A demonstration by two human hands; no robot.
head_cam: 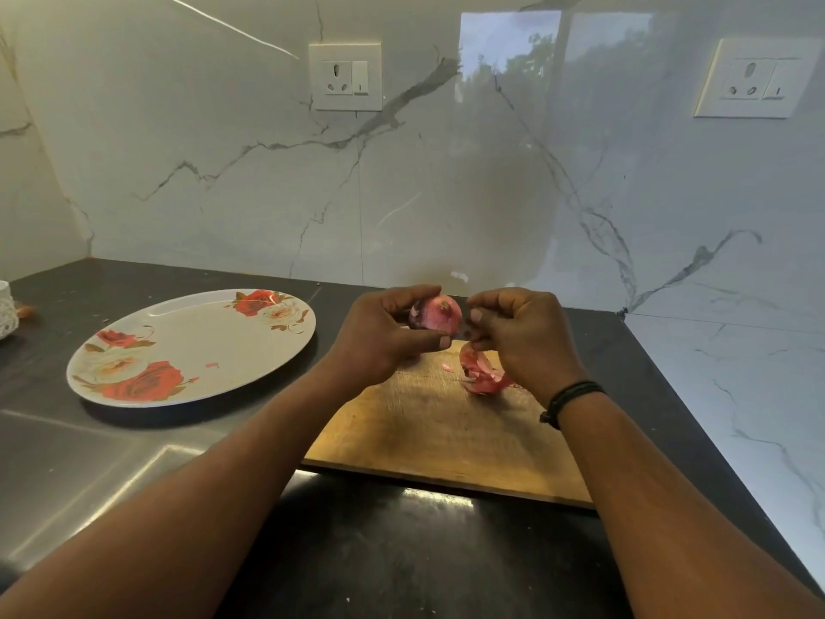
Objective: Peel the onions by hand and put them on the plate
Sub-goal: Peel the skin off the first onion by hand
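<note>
A red onion (436,311) is held in the air above the far edge of a wooden cutting board (439,433), between the two hands. It is gripped by the left hand (384,335), whose fingers are curled over its top and whose thumb is pressed beneath it. Its pink, partly skinned side is turned toward the camera, and a darker flap of skin is seen at its left. A strip of skin at the onion's right side is pinched by the right hand (520,335), with the thumb and curled fingers closed on it; a black band (569,397) is worn on that wrist. A heap of pink onion peels (484,373) is lying on the far part of the board, just below the right hand, with a small scrap beside it.

The board is placed on a dark surface, near its right edge. To the left of the board, well apart from the onion, an oval plate (196,346) printed with red and white roses is set; only a tiny pink fragment is seen on it. A white textured object (6,312) is cut off at the left edge of the surface. Two switched sockets (346,76) are mounted on the marble-patterned wall behind.
</note>
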